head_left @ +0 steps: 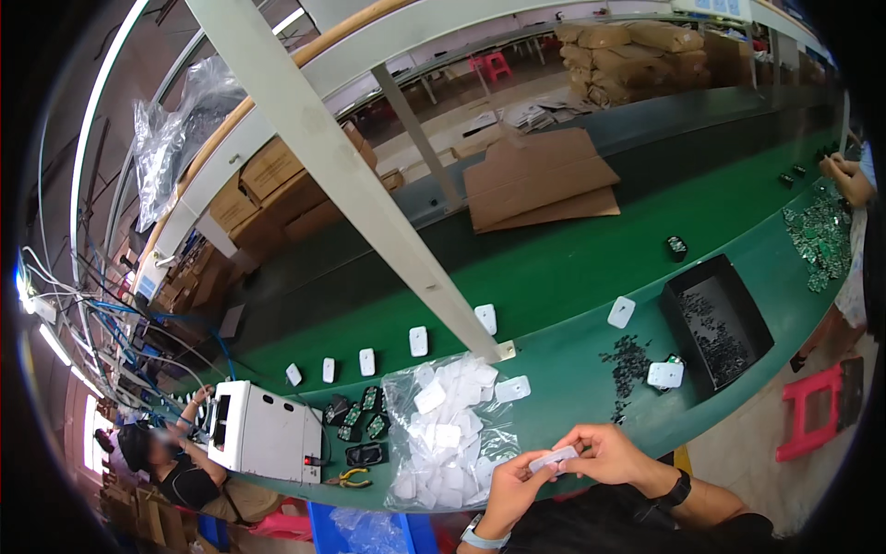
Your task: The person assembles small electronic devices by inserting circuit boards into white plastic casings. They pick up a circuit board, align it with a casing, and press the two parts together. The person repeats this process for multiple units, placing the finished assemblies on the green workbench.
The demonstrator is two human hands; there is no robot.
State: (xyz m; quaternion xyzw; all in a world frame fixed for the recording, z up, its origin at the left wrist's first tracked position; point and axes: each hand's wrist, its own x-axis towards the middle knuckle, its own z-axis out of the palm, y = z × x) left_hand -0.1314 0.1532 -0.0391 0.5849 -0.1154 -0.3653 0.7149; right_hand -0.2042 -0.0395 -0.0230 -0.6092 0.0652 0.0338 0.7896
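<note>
My left hand (514,491) and my right hand (607,455) meet at the near edge of the green bench. Between their fingertips is a small white plastic cover (552,460), pinched from both sides. Left of my hands, a clear plastic bag (399,397) lies spread under a heap of white covers (450,434). One loose white cover (513,389) rests at the heap's right. Beyond my right hand are scattered small black parts (628,365) and another white cover (665,374) lying over a green circuit board.
A black bin (749,319) holds more small black parts. White covers (418,341) stand in a row along the green belt (554,277). Left are a white machine (269,434), dark circuit-board units (372,399) and yellow pliers (349,478). A metal post (341,185) rises mid-bench. Co-workers sit at both ends.
</note>
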